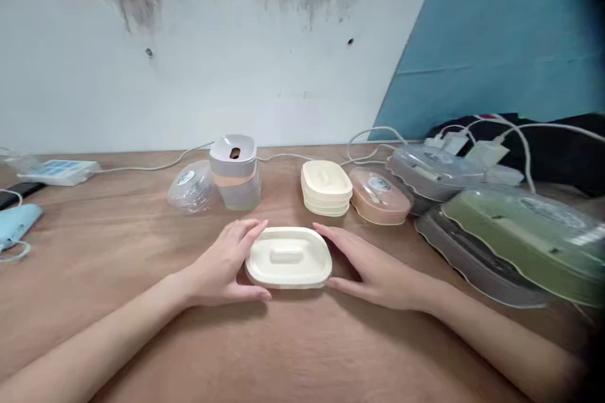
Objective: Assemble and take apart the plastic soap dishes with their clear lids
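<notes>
Both bare hands are at work on a cream, oval lidded dish [287, 274], which sits flat in the middle of the tabletop [274, 352] from where I stand, its raised grip facing up. The left hand [229, 261] is spread in a loose curve around the dish's left end, fingertips at the far corner and thumb set apart along the near side. The right hand [371, 264] opens the same way at the other end, fingers by the far corner, thumb at the near one. Just beyond, a little to the right, stands a stack of cream pieces [327, 182] of similar shape, and right beside it a peach container [382, 198] with a clear top. Farther right I see a grey container [420, 170], white plugs [486, 152] by it, and a green container [524, 239] resting partly over a dark grey one [472, 264]. Behind the left hand stands a grey tub [234, 167] with a peach band, next to a clear rounded package [189, 186]. Off to the far left lie a white power strip [59, 171] and a light blue case [19, 221]. A stained white wall [236, 75] rises behind.
</notes>
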`<state>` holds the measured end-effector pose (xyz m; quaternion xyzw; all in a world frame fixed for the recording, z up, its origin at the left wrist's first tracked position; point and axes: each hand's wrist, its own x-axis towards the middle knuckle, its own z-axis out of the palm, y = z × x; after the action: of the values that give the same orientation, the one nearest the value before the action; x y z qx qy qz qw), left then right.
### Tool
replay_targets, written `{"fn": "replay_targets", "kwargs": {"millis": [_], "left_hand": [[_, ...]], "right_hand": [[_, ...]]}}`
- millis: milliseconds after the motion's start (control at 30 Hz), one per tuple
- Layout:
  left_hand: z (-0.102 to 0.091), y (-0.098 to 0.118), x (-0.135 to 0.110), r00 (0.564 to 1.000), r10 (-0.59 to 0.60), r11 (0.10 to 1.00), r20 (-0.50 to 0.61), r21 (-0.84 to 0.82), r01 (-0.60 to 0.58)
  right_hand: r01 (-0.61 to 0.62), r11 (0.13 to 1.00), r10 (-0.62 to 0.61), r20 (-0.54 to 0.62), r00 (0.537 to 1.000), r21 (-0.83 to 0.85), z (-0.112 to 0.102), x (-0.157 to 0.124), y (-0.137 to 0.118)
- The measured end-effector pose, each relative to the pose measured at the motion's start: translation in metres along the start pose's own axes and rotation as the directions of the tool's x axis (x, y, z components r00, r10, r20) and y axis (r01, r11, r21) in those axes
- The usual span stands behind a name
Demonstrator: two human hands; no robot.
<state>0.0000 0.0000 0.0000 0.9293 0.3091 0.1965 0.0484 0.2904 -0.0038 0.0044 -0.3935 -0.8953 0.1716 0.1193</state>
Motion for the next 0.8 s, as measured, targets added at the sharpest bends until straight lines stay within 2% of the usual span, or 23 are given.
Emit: {"fn": "replay_targets", "kwargs": {"millis": [33,100,167,233,300,367,467,533,600,700,800], "left_hand": [[-0.006,0.003,0.002,0.984,0.050,0.997,-0.168,0.071,-0.038],[-0.018,0.006,0.008,0.900,0.095,0.982,-0.426,0.190,-0.014],[-0.034,0.002,0.020,0.795,0.061,0.958,-0.604,0.258,0.123],[-0.051,-0.007,0.038,0.708,-0.087,0.917,-0.701,0.222,0.333],[-0.069,-0.016,0.060,0.636,-0.341,0.849,-0.693,0.064,0.525],[-0.082,-0.022,0.081,0.563,-0.557,0.739,-0.611,-0.055,0.672],[-0.089,-0.023,0.102,0.531,-0.742,0.581,-0.411,0.001,0.814],[-0.084,-0.022,0.107,0.537,-0.791,0.543,-0.293,0.066,0.837],[-0.076,-0.023,0.107,0.552,-0.795,0.548,-0.251,0.093,0.831],[-0.068,-0.025,0.106,0.553,-0.780,0.549,-0.294,0.103,0.830],[-0.072,-0.027,0.108,0.539,-0.770,0.548,-0.342,0.077,0.833]], "right_hand": [[0.005,1.000,-0.005,-0.005,1.000,0.006,-0.001,0.000,-0.001],[0.013,1.000,-0.013,-0.010,1.000,0.016,-0.002,-0.001,-0.002],[0.020,1.000,-0.020,-0.009,1.000,0.023,-0.003,-0.002,-0.002],[0.023,0.999,-0.023,-0.005,1.000,0.023,-0.003,-0.002,-0.002],[0.023,1.000,-0.023,-0.004,1.000,0.021,-0.003,-0.001,-0.001],[0.025,0.999,-0.024,-0.008,1.000,0.024,-0.002,-0.001,0.000],[0.031,0.999,-0.030,-0.020,0.999,0.036,-0.001,-0.001,0.002],[0.040,0.998,-0.039,-0.027,0.999,0.049,-0.001,-0.001,0.003],[0.048,0.997,-0.046,-0.028,0.999,0.062,-0.001,-0.002,0.003],[0.050,0.996,-0.048,-0.031,0.998,0.071,-0.002,-0.002,0.003],[0.052,0.996,-0.049,-0.037,0.998,0.078,-0.002,-0.001,0.002]]}}
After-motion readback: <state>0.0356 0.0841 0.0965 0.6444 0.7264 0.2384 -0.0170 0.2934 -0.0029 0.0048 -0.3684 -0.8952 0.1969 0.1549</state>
